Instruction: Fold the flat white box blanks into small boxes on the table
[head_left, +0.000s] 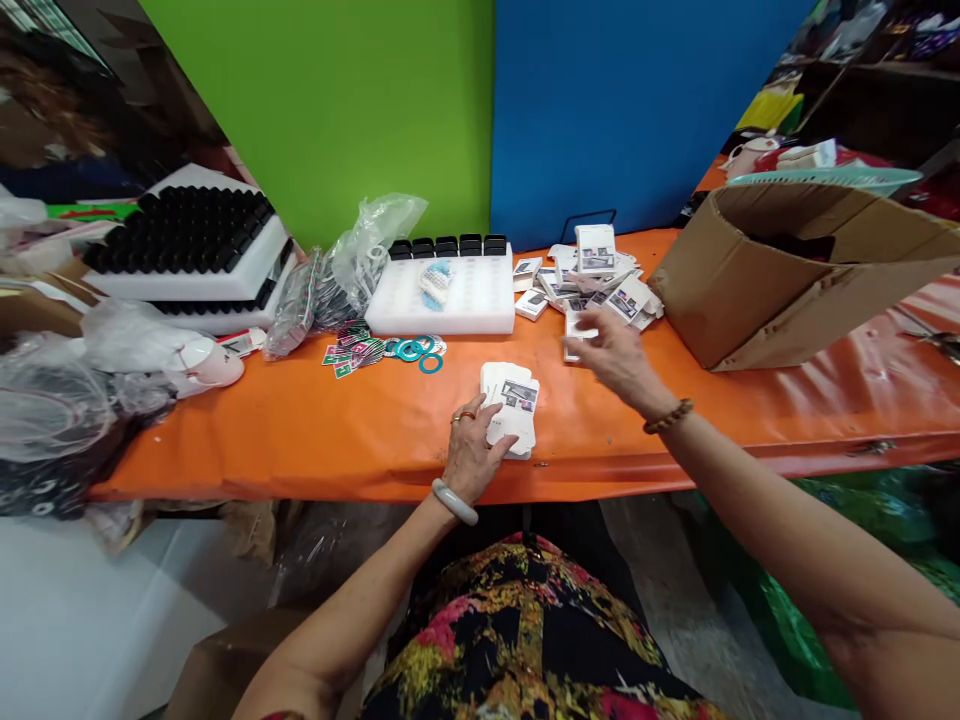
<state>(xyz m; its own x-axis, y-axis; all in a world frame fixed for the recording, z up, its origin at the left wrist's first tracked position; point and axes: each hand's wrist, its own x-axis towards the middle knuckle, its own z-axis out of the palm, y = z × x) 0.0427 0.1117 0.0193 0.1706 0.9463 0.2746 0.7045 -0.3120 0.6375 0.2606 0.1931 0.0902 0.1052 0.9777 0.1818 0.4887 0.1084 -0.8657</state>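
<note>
Hands at an orange table (pixel 300 430): the left hand (pixel 472 450) lies with fingers closed loosely on a small stack of white flat cartons (pixel 511 408) near the front edge, thumb against the stack's side; the right hand (pixel 611 355) reaches forward, fingers spread and slack, hovering at the near edge of a loose heap of white cartons (pixel 592 285), and whether a fingertip touches a carton cannot be told. One white foam tray (pixel 442 295) sits centre-rear, carrying five black pieces in a row along its far edge and one small blue-and-white bundle (pixel 436 283) on top. Two teal rings (pixel 420 352) and a scatter of coloured labels (pixel 349 352) lie just before the tray. One clear plastic bag (pixel 352 260) of dark items leans against the tray's left end. Two stacked foam trays of black pieces (pixel 187 245) stand at far left, too many to count. One open cardboard box (pixel 780 280) lies tilted at right, its contents dark and indistinct. Cartons in the heap overlap, so their number cannot be counted; the stack's count is likewise hidden
</note>
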